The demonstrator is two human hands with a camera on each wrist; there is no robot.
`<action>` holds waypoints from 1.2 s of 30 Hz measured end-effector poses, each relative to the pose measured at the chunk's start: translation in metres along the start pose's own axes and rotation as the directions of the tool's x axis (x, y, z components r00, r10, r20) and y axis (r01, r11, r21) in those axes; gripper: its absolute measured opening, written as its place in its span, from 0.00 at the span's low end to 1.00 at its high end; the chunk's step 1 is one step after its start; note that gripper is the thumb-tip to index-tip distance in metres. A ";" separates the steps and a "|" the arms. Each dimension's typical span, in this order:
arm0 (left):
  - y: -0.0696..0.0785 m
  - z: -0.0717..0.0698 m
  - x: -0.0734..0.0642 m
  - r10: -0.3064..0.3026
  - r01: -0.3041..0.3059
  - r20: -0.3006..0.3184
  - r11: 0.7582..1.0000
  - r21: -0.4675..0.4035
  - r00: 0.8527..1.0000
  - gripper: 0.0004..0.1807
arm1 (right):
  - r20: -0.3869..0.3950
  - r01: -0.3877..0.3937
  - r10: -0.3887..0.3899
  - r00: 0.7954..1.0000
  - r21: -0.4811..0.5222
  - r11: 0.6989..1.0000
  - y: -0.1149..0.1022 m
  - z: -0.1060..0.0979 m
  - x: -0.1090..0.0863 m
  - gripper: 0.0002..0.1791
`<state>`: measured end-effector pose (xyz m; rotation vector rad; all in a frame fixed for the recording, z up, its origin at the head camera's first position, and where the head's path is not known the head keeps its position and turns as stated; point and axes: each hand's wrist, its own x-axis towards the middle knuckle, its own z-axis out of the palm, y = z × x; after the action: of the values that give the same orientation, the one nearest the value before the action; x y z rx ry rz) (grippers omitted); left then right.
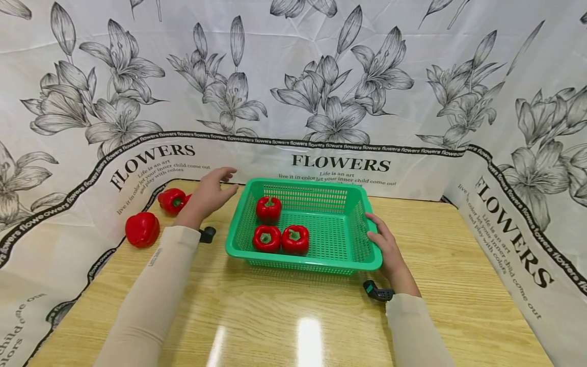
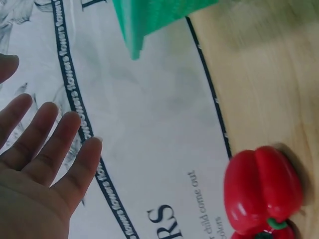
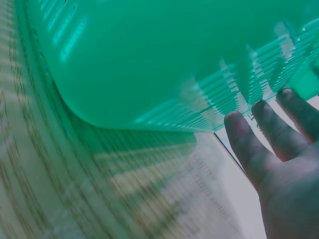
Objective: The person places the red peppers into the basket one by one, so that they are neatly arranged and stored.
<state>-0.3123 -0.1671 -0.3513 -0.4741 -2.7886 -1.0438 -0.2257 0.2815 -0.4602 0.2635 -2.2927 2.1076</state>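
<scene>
A green slotted plastic basket (image 1: 316,266) holds three red bell peppers, one at the back left (image 1: 268,209) and two side by side in front of it (image 1: 295,240). My right hand (image 1: 389,252) grips the basket's right rim, fingertips over the edge; the right wrist view shows several fingers (image 3: 256,139) along the slotted outer wall. Left of the basket, my left hand (image 1: 212,194) is raised with nothing in it, its fingers (image 2: 65,134) spread and relaxed. Two more bell peppers, one at the back (image 1: 171,201) and one nearer (image 1: 142,230), lie left of that hand.
The wooden table (image 1: 257,316) meets a white flower-printed cloth (image 1: 257,153) at the back and on both sides. Dark wrist-worn devices show beside the left wrist (image 1: 208,234) and the right wrist (image 1: 378,291).
</scene>
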 end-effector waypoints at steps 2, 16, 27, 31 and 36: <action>-0.005 0.000 -0.001 -0.010 0.010 -0.007 1.000 -0.003 1.000 0.29 | -0.003 -0.001 0.001 1.000 -0.004 1.000 0.000 0.000 0.000 0.28; -0.034 -0.003 -0.005 -0.037 0.037 -0.069 0.999 0.005 0.997 0.27 | -0.006 -0.009 0.009 1.000 0.005 1.000 0.001 0.002 -0.003 0.29; -0.049 -0.003 -0.010 -0.106 0.109 -0.148 0.994 0.011 0.983 0.25 | -0.008 -0.003 0.003 1.000 0.004 1.000 0.002 0.001 -0.002 0.28; -0.056 -0.002 -0.012 -0.138 0.139 -0.169 0.990 -0.002 0.976 0.26 | -0.004 0.005 -0.005 1.000 0.010 1.000 0.002 0.001 -0.002 0.29; -0.067 -0.002 -0.013 -0.166 0.164 -0.190 0.986 -0.028 0.968 0.26 | -0.003 0.005 -0.005 1.000 0.011 1.000 0.002 0.001 -0.003 0.29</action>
<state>-0.3220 -0.2193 -0.3947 -0.1347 -2.6867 -1.0766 -0.2229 0.2807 -0.4622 0.2654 -2.2769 2.1171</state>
